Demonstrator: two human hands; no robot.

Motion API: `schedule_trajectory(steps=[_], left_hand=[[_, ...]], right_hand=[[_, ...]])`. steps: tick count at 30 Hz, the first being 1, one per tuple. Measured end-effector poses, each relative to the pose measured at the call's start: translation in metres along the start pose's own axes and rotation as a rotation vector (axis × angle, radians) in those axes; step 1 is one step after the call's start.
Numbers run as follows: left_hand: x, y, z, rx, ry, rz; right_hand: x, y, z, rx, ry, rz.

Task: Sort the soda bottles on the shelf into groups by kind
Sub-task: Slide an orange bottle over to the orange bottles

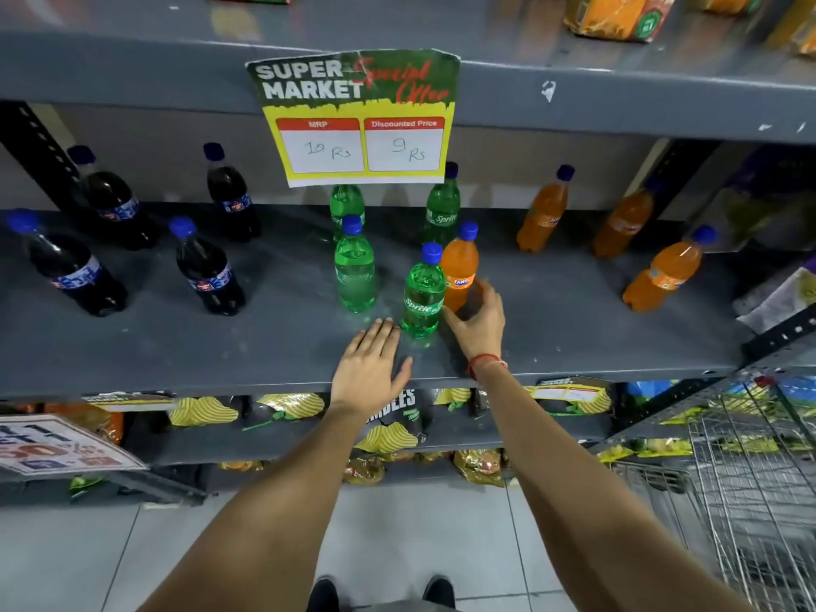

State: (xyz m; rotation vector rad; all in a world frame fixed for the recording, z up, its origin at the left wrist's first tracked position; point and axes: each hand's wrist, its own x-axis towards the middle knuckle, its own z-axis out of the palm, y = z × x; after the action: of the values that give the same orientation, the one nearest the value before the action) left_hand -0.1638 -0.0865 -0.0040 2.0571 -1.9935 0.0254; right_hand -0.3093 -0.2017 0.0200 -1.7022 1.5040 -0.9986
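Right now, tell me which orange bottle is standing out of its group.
The Fanta bottle by the right hand: it stands beside the front Sprite bottle, while the other three orange bottles are grouped at the right.

From the front Sprite bottle, I see bare shelf running left to the cola bottles. Right of it a Fanta bottle stands touching or just beside. Past that, shelf lies open to the other Fanta bottles. Overhead hangs the price sign.

A shop.
A price sign says "SUPER MARKET", drinks stand on a shelf, a cart waits nearby.
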Motion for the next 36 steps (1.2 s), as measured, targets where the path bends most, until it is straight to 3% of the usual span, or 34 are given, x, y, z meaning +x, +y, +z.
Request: schedule_trajectory(steps=[10, 20, 28, 36], left_hand=[[-0.003, 0.002, 0.003, -0.01, 0.013, -0.01], [-0.002, 0.002, 0.003, -0.006, 0.018, -0.018], [-0.002, 0.004, 0.001, -0.016, 0.003, -0.046], [-0.003, 0.003, 0.001, -0.003, -0.01, -0.053]], right_hand=[[0.005, 0.005, 0.004, 0.075, 0.075, -0.019], [0.044, 0.045, -0.097, 0.005, 0.239, 0.081], [0.061, 0.053, -0.125, -0.057, 0.115, 0.094], [0.056, 0.057, -0.122, 0.068, 0.11, 0.127]])
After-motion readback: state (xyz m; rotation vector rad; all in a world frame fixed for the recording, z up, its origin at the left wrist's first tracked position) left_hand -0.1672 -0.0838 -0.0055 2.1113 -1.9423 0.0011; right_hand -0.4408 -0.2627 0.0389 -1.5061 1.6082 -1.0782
